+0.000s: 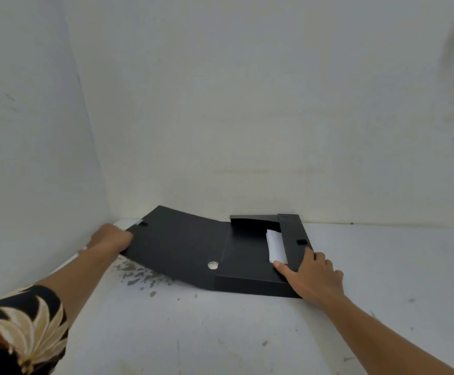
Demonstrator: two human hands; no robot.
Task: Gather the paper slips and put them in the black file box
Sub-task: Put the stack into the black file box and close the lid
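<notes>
A: Black file box (247, 255) lies open at frame centre; paper slips (275, 246) inside, right side.

B: Left hand (109, 239) grips lid edge; right hand (311, 274) presses the box's right flap, unclenched. Fold lid over slowly, holding slips flat.

You are working at a white table (247, 334) set into a corner of white walls. Grey flecks and scuffs (142, 274) are marking its surface left of centre. A black file box (247, 266) is lying directly on it, opened flat, its lid reaching toward the corner.
</notes>
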